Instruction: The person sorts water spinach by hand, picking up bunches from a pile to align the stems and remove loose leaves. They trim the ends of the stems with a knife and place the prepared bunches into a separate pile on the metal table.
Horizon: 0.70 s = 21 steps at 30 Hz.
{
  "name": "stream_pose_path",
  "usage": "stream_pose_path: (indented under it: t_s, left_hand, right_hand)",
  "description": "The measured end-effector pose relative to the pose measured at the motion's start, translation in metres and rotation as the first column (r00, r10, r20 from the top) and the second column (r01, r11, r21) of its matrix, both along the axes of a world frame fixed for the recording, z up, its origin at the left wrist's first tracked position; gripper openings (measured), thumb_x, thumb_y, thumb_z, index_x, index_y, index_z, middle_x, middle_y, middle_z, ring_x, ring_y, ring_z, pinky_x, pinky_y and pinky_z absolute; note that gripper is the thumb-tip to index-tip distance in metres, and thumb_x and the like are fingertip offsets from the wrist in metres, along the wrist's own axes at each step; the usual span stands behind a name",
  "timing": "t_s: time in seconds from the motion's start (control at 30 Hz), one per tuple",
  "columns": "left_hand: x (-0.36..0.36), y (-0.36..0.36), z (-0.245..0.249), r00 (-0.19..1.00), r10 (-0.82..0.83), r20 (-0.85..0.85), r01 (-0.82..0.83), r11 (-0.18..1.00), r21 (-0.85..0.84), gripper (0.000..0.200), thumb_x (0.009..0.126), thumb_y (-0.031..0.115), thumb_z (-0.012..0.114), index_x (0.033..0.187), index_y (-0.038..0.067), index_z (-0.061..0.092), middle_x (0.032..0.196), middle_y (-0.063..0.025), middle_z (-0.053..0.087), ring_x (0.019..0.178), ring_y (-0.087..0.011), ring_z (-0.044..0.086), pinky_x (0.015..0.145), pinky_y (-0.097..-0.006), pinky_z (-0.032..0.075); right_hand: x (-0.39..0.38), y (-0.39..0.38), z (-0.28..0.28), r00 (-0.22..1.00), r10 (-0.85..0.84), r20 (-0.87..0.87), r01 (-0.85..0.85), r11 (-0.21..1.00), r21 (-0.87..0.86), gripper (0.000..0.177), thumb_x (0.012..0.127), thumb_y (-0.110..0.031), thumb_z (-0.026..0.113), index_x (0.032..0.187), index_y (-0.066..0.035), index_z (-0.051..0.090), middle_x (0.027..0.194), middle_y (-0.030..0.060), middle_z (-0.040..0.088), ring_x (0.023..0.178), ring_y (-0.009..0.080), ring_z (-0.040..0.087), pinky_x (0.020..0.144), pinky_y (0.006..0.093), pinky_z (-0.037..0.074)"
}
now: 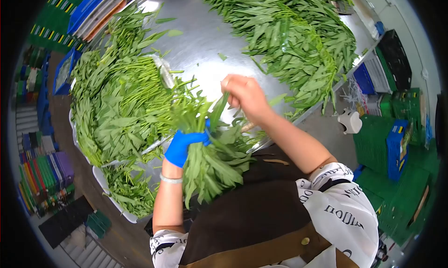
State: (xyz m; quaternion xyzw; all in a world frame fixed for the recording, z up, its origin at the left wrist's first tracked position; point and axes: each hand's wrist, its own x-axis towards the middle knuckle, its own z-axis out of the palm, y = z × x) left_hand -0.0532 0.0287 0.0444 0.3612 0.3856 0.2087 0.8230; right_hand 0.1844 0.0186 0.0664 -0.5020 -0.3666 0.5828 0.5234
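My left hand (187, 145), in a blue glove, is closed around a bunch of water spinach (212, 167), its leaves hanging toward my apron and its stems pointing up. Just above and to the right, my bare right hand (247, 96) has its fingers pinched on a long green leaf (218, 113) at the bunch's edge. A large heap of the same greens (116, 100) lies to the left of my hands, cut stems facing the middle. More greens (289, 39) are piled in rows at the far right of the metal table (205, 44).
A white-rimmed tray (119, 207) of greens sits at the table's near left. Stacked green crates (378, 142) and a blue crate (397, 151) stand on the right. Blue crates (93, 9) rise beyond the far left edge. A white stool (350, 122) is on the floor at right.
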Motion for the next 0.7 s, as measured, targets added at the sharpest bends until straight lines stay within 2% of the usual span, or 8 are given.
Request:
stream_pose_path:
  t_s: [0.03,0.1,0.17,0.27,0.37,0.47,0.63,0.7]
  left_hand:
    - [-0.006,0.001,0.000,1.000,0.000,-0.005,0.000,1.000,-0.012,0.039,0.075,0.005,0.067,0.113,-0.003,0.061,0.092,-0.0104,0.066,0.073,-0.0196,0.061,0.073,-0.0344,0.052]
    - [-0.018,0.005,-0.008,0.989,0.104,-0.109,-0.108,0.994,-0.034,0.042,0.072,0.003,0.068,0.113,-0.004,0.061,0.098,-0.0121,0.068,0.077,-0.0204,0.063,0.074,-0.0340,0.052]
    - [-0.015,0.011,0.008,0.981,0.115,-0.157,-0.112,0.993,0.032,0.042,0.072,0.000,0.067,0.113,-0.003,0.062,0.100,-0.0111,0.068,0.082,-0.0208,0.065,0.077,-0.0324,0.052]
    - [-0.007,0.014,0.016,0.902,-0.112,-0.416,0.318,0.825,0.467,0.036,0.076,-0.002,0.066,0.111,0.000,0.063,0.100,-0.0104,0.070,0.086,-0.0204,0.066,0.079,-0.0297,0.051]
    - [0.031,0.000,0.033,0.661,0.002,-0.751,0.745,0.125,0.656,0.033,0.066,0.003,0.067,0.099,0.004,0.064,0.091,-0.0149,0.067,0.080,-0.0348,0.063,0.072,-0.0428,0.048]
    - [0.064,-0.009,0.025,0.618,0.116,-0.778,0.780,-0.217,0.587,0.027,0.060,0.008,0.070,0.085,0.007,0.061,0.077,-0.0133,0.061,0.075,-0.0371,0.057,0.068,-0.0452,0.042]
    - [0.097,0.000,0.006,0.526,0.133,-0.840,0.723,-0.589,0.360,0.023,0.070,0.017,0.069,0.086,0.006,0.058,0.082,-0.0090,0.061,0.080,-0.0279,0.059,0.072,-0.0395,0.043]
    - [0.129,-0.018,0.042,0.099,0.164,-0.981,0.848,-0.529,-0.003,0.051,0.075,0.020,0.064,0.123,0.009,0.055,0.097,-0.0178,0.062,0.096,-0.0338,0.058,0.083,-0.0445,0.044]
  right_hand:
    - [0.012,0.003,0.001,0.983,-0.118,-0.142,0.120,0.993,0.004,0.021,0.094,-0.023,0.060,0.089,-0.003,0.064,0.067,0.0016,0.058,0.056,0.0054,0.048,0.052,0.0232,0.037]
    - [0.030,0.006,-0.003,0.911,0.020,0.411,-0.069,0.992,0.105,0.024,0.092,-0.020,0.060,0.107,-0.001,0.061,0.086,0.0064,0.064,0.075,0.0165,0.060,0.068,0.0304,0.048]
    - [0.031,-0.010,-0.009,0.291,-0.179,0.940,-0.360,0.890,0.281,0.035,0.089,-0.020,0.064,0.119,-0.002,0.056,0.108,0.0117,0.062,0.099,0.0273,0.059,0.085,0.0367,0.048]
    - [0.033,-0.025,0.013,0.560,-0.157,0.813,-0.322,0.864,0.388,0.049,0.086,-0.025,0.068,0.126,-0.003,0.051,0.121,0.0159,0.057,0.112,0.0339,0.053,0.094,0.0416,0.044]
    - [0.032,-0.041,0.052,0.787,0.076,0.612,-0.276,0.931,0.240,0.065,0.077,-0.039,0.075,0.124,0.000,0.051,0.116,0.0201,0.058,0.108,0.0370,0.054,0.094,0.0444,0.044]
    - [0.022,-0.050,0.029,0.508,0.429,0.747,-0.553,0.828,-0.099,0.093,0.065,-0.049,0.082,0.131,0.004,0.042,0.108,0.0274,0.058,0.102,0.0397,0.058,0.091,0.0441,0.046]
    - [-0.017,-0.077,-0.114,0.962,0.274,0.021,-0.274,0.953,0.132,0.060,0.058,-0.024,0.086,0.105,0.004,0.060,0.097,0.0200,0.067,0.091,0.0307,0.064,0.075,0.0404,0.050]
    - [-0.011,-0.083,-0.127,0.926,0.377,-0.022,-0.372,0.902,-0.219,0.030,0.059,-0.012,0.085,0.078,0.004,0.068,0.075,0.0139,0.069,0.070,0.0261,0.065,0.063,0.0363,0.052]
